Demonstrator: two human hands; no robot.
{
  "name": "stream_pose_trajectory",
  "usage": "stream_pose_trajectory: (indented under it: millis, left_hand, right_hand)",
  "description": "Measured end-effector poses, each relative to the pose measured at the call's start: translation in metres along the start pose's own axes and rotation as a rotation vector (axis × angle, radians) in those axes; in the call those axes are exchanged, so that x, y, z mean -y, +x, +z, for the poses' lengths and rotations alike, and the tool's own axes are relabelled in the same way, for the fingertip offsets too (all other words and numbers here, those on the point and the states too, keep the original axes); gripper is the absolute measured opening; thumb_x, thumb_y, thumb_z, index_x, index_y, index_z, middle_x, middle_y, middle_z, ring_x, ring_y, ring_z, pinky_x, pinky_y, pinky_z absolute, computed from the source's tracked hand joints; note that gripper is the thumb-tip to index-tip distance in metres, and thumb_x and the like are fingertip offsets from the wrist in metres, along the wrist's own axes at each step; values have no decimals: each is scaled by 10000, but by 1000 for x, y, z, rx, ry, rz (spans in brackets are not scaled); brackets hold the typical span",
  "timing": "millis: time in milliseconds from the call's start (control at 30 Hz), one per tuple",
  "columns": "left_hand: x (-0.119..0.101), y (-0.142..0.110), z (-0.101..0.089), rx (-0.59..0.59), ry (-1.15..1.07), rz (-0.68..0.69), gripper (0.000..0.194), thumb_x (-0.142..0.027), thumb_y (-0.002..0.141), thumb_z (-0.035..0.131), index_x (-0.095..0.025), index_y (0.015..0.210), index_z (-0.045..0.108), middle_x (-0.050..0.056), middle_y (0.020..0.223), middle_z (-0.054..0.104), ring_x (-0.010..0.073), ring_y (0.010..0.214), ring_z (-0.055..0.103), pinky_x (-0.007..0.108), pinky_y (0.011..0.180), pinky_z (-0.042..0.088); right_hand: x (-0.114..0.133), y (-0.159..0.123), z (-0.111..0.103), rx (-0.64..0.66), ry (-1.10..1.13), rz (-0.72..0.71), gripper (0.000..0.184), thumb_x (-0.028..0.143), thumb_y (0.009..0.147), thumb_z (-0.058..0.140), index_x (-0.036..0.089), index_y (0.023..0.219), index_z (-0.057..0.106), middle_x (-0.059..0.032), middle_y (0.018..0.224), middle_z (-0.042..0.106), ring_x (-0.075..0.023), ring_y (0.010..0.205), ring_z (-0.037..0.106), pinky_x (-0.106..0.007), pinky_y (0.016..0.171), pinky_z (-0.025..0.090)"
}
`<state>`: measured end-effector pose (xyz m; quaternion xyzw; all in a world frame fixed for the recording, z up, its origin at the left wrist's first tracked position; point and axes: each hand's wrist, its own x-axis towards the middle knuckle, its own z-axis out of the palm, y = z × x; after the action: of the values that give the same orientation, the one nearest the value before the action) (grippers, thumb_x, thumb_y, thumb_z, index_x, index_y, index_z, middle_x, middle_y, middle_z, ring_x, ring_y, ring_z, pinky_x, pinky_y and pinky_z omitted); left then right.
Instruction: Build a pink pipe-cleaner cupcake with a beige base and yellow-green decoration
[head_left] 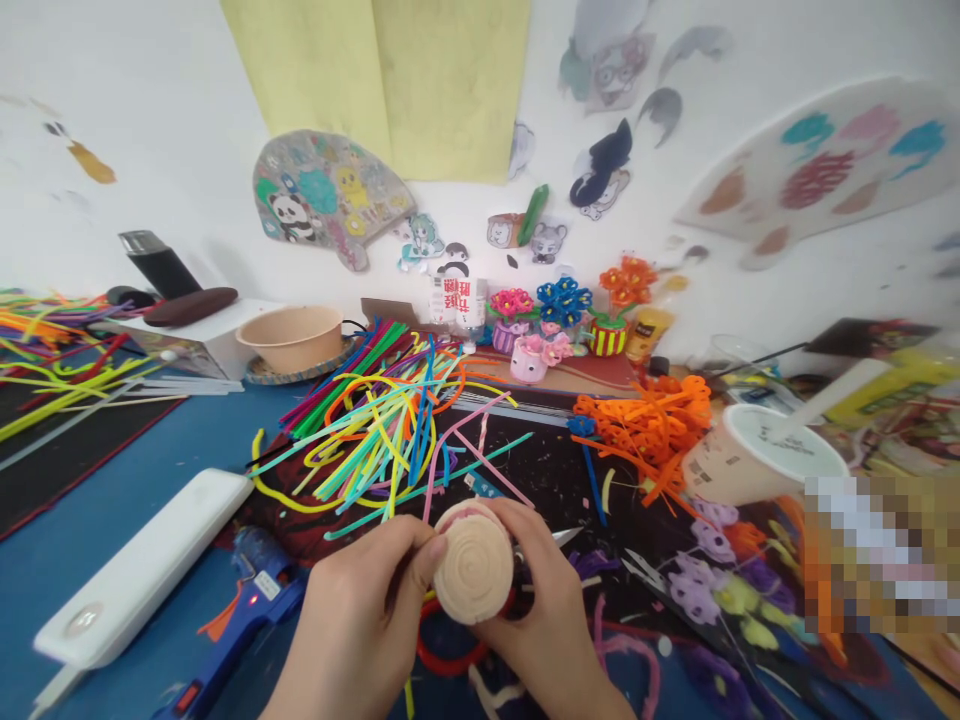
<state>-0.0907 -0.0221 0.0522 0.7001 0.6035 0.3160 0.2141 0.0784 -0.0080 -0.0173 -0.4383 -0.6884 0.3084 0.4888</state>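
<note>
Between my two hands is a small round beige piece with a ringed, spiral-like flat face turned toward me and a pinkish edge at its top. My left hand pinches its left side with thumb and fingers. From the right, my right hand curls around it, fingers at the top and thumb underneath. A pink pipe cleaner rises just beyond my left fingers. Partly hidden below the piece lies a red ring. Scissors blades show behind my right hand.
A blue glue gun and a white power strip lie at left. Loose pipe cleaners spread ahead. Orange pipe-cleaner flowers and a lidded cup stand right. Small flower pots line the wall.
</note>
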Motion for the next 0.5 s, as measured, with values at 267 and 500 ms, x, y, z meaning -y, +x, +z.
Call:
stream_pose_trajectory:
  millis: [267,500]
  left_hand:
    - [-4,1,0,-100,281,177,225,-250,943,550,-203,726,587,-44,655,642,101,556,618,184,547,435]
    - [-3,-5,1,-347,498,406,194,-174,965,529,-195,786,598,-29,643,619,128,538,610,235,544,456]
  right_hand:
    - [0,1,0,12,11,-28,565,149,743,724,265,1263,539,-57,1227,639,-242,1135,615,-357,980,505]
    - [-3,-1,0,19,4,-33,563,195,753,744,270,1273,543,-59,1231,636,-245,1131,619,-366,970,517]
